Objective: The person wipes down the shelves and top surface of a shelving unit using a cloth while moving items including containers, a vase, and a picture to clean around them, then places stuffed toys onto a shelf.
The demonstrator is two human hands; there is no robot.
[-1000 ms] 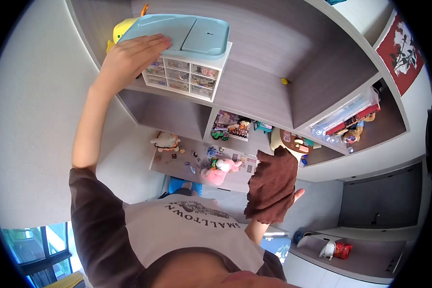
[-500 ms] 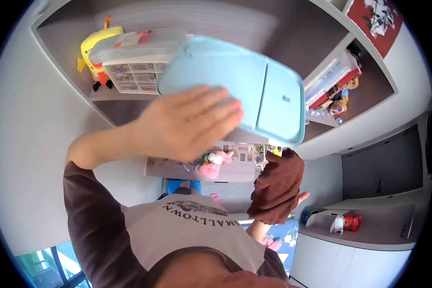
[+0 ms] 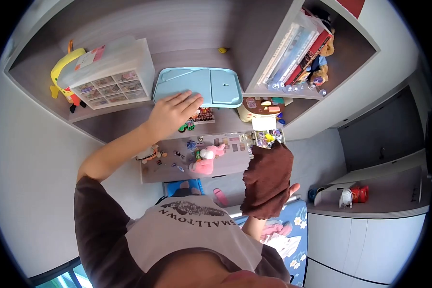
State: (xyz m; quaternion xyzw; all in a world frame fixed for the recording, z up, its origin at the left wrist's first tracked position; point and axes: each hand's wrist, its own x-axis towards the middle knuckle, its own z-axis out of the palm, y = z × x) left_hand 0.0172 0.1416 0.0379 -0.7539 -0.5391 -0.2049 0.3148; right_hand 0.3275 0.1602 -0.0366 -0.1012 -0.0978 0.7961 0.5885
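Observation:
A light blue two-part lid (image 3: 225, 87) rests level at the front of the middle shelf, beside a white drawer unit (image 3: 111, 89). My left hand (image 3: 174, 113) lies over its front edge, fingers stretched across the top and the thumb hidden. A brown cloth (image 3: 268, 180) hangs over my right hand (image 3: 294, 189), low in front of my body. One digit sticks out past the cloth's right side, while the cloth covers the other fingers. Below the lid, small figures (image 3: 204, 115) show partly on a lower shelf.
A yellow plush toy (image 3: 62, 72) stands left of the drawers. Books (image 3: 302, 57) and a teddy bear (image 3: 320, 74) fill the right compartment. A pink plush (image 3: 204, 165) sits on the lower surface near a toy set (image 3: 266, 108). A small yellow object (image 3: 222, 50) lies behind the lid.
The lid has gone from the top of the drawer unit, through the air, to the shelf on its right, with my left hand on it throughout. The cloth remains on my right hand; the view has shifted.

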